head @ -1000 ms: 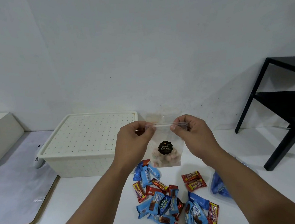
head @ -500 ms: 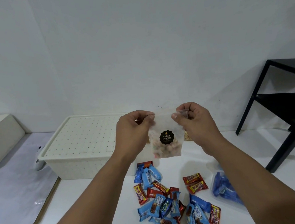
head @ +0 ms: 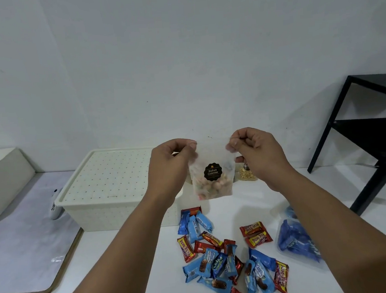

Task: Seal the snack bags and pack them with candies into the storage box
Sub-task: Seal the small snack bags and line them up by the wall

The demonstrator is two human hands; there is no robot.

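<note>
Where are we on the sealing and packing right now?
Nothing packed: the storage box has its lid on. In hand: left hand and right hand pinch the top corners of the biscuit bag, held above the table; whether it's sealed I can't tell. Left: the candies, the blue bag and another snack bag behind.

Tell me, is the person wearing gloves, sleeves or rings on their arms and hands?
No. Both forearms are bare up to the frame edge, with no sleeves showing. The left hand and right hand have no gloves, and no rings, watch or bracelets are visible.
</note>
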